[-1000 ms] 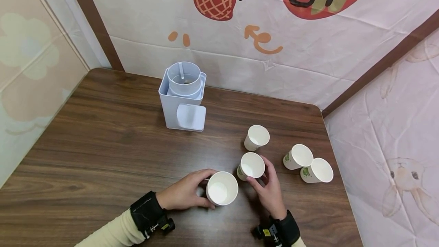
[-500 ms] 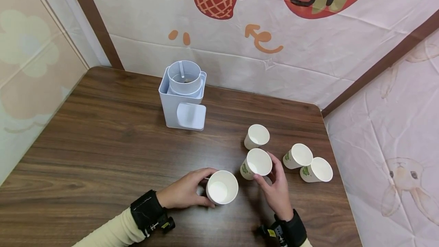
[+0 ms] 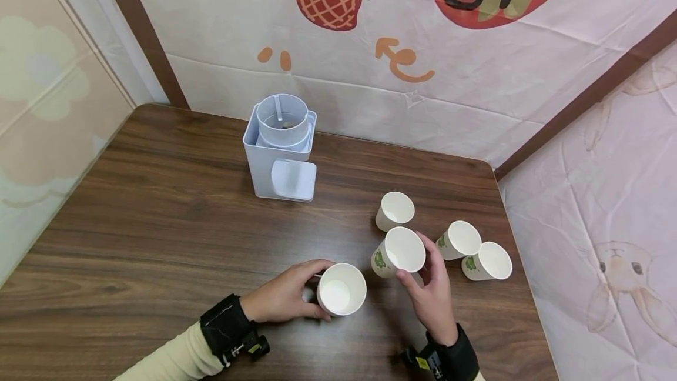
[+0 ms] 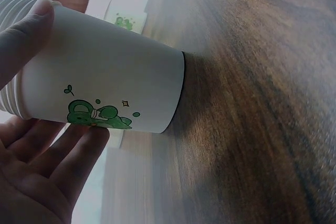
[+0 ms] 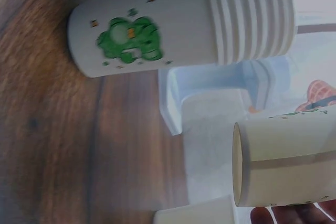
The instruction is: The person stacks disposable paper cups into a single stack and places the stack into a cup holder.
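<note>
My left hand [image 3: 280, 294] grips a stack of nested white paper cups [image 3: 341, 290] standing on the table. In the left wrist view the stack [image 4: 110, 72] shows a green cartoon print, with the thumb up at its layered rims and fingers along the other side. To the right, my right hand [image 3: 435, 294] holds a single paper cup [image 3: 404, 250] between thumb and fingers, its mouth facing up. The right wrist view shows this cup [image 5: 291, 156] raised, its base clear of the wood. Another paper cup [image 3: 395, 210] stands just behind it.
Two more paper cups [image 3: 459, 241] [image 3: 488, 263] stand side by side near the table's right edge. At the back, a light blue box-shaped container [image 3: 264, 166] holds a round cup-like piece [image 3: 284, 119]. Printed cloth [image 3: 222, 46] hangs behind the wooden table [image 3: 158, 222].
My right hand has moved right and slightly away from me, carrying the single cup off from the stack. The left hand and its stack have stayed in place.
</note>
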Demonstrator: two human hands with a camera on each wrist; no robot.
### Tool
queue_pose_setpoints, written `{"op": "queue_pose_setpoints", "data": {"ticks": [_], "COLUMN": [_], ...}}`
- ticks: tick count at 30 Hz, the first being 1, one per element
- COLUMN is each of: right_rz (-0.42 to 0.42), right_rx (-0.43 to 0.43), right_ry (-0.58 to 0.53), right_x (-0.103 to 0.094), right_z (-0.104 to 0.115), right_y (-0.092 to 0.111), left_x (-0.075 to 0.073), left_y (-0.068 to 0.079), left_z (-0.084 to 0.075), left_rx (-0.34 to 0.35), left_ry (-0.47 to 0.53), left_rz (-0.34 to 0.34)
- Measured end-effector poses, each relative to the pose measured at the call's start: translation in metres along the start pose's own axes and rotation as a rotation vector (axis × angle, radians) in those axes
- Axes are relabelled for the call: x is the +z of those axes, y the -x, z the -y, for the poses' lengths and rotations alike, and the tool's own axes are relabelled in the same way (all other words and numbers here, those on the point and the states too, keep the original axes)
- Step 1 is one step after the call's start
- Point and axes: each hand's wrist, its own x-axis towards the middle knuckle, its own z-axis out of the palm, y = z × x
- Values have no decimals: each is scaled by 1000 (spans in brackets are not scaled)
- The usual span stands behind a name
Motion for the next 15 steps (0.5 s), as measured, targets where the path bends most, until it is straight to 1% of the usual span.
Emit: {"op": "queue_pose_setpoints", "data": {"ticks": [6, 10, 15], "right_rz": [17, 39, 68], "right_rx": [-69, -149, -252], "right_ry": [-92, -152, -183], "right_x": [-2, -1, 2], "right_z": [13, 21, 33], "right_y": [-1, -2, -3], "left_x": [0, 1, 1], "left_y": [0, 0, 0], "left_z": [1, 1, 1], "left_rx": [17, 10, 14], "left_ry": [1, 1, 1], "left_rz": [-1, -1, -4]}}
